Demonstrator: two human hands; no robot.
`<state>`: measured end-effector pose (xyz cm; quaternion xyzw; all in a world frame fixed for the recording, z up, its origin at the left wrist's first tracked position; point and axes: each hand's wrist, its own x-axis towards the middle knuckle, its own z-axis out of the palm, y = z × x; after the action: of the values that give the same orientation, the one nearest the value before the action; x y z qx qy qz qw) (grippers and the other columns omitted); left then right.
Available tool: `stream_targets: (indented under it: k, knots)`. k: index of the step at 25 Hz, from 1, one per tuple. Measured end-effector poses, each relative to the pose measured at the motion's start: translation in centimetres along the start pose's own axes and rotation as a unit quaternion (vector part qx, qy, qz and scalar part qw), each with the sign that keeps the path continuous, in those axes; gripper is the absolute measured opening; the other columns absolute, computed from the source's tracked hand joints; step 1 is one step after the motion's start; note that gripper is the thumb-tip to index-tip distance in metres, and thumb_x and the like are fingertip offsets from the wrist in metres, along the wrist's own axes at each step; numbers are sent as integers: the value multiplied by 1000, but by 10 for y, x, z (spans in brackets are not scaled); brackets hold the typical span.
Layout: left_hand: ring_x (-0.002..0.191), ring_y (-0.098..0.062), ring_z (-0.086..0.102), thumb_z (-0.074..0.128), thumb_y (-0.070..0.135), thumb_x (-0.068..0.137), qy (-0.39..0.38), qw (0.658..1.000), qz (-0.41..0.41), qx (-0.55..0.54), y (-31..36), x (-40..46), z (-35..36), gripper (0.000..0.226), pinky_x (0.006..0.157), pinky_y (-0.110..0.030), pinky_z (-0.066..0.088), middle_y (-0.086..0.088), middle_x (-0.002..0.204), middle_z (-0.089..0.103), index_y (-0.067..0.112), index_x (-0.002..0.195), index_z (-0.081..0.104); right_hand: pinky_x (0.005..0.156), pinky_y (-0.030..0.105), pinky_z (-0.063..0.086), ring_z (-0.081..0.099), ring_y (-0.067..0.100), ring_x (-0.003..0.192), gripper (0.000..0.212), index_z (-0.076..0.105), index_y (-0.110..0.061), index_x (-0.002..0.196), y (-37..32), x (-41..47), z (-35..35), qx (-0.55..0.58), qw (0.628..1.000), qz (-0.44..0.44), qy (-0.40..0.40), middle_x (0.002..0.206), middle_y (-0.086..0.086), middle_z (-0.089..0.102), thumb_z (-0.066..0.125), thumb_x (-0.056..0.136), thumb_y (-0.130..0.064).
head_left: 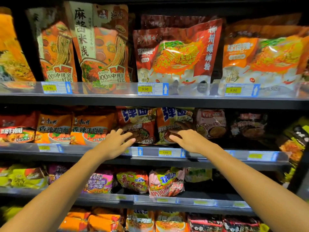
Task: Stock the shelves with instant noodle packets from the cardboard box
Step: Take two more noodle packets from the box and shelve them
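I see both arms reaching forward to the second shelf from the top. My left hand is open, fingers straight and slightly spread, its fingertips against the lower front of a red packet with blue lettering. My right hand is open too, fingers extended toward the left, touching the front of a second packet of the same design just beside the first. Both packets stand upright near the middle of the shelf's front edge, long axes vertical, printed faces toward me, the second leaning a little. Each packet rises above and behind the hand touching it. Orange packets stand to their left. Yellow price tags line the shelf edge below the hands.
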<state>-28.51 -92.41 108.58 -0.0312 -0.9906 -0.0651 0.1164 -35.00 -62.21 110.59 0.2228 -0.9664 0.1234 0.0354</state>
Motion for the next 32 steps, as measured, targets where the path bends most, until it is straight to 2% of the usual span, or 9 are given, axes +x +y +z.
stream_targets:
  k: [2, 4, 6, 11, 14, 19, 25, 28, 32]
  knots:
    - [131, -27, 29, 21, 68, 92, 21, 999, 8, -26, 1, -13, 0, 72, 110, -41, 28, -7, 143, 35, 28, 148, 37, 86, 44, 50, 60, 34, 105, 54, 63, -16, 114, 7, -12, -3, 4, 1000, -14, 26, 107, 9, 65, 38, 99, -61]
    - [142, -23, 20, 22, 67, 93, 46, 998, 27, -44, 3, -30, 1, 68, 116, -41, 22, -3, 155, 27, 31, 148, 37, 98, 48, 46, 51, 39, 123, 61, 48, -19, 144, 16, -24, -4, -4, 998, -31, 48, 129, 15, 57, 40, 99, -60]
    - [145, -18, 20, 19, 70, 89, 67, 996, 45, -34, 10, -48, 2, 72, 117, -41, 22, 3, 158, 26, 33, 147, 39, 104, 47, 41, 40, 36, 133, 61, 37, -25, 152, 23, -37, -5, 15, 997, -49, 62, 140, 12, 48, 42, 100, -57]
    - [143, -15, 27, 28, 64, 94, 96, 992, 71, -28, 45, -85, 7, 60, 117, -41, 27, 7, 155, 33, 35, 145, 40, 119, 41, 27, 24, 19, 148, 57, 37, -29, 152, 38, -89, 3, 82, 982, -114, 126, 159, -4, 33, 49, 100, -49]
    - [143, -17, 28, 27, 66, 92, 84, 990, 105, -35, 69, -108, 10, 64, 116, -43, 29, 5, 155, 33, 33, 146, 39, 121, 38, 27, 25, 14, 147, 54, 41, -27, 151, 38, -135, 15, 120, 975, -114, 149, 158, -7, 34, 53, 100, -43]
    - [140, -19, 34, 34, 59, 96, 76, 979, 186, -45, 110, -144, 25, 59, 114, -45, 31, 3, 152, 39, 27, 145, 44, 119, 35, 29, 24, 9, 148, 55, 39, -33, 151, 36, -216, 39, 96, 983, -70, 137, 158, -13, 33, 51, 100, -49]
    - [144, -22, 24, 23, 70, 92, -42, 961, 268, -50, 132, -205, 90, 68, 118, -46, 22, 6, 156, 31, 32, 146, 40, 117, 37, 35, 34, 9, 144, 58, 44, -34, 147, 30, -335, 89, 81, 991, 7, 108, 154, -11, 42, 58, 95, -53]
    - [142, -18, 29, 22, 75, 88, -99, 947, 295, -74, 152, -246, 125, 71, 117, -42, 25, 6, 152, 36, 36, 145, 39, 116, 38, 36, 37, 11, 142, 59, 47, -31, 146, 28, -406, 121, 73, 992, 62, 77, 152, -8, 46, 58, 93, -55]
    - [139, -18, 34, 13, 81, 83, -151, 921, 342, -110, 212, -296, 152, 87, 114, -35, 26, 3, 148, 42, 27, 144, 44, 117, 38, 33, 35, 15, 143, 61, 46, -28, 147, 50, -506, 139, 74, 987, 134, 41, 152, -5, 44, 56, 94, -56]
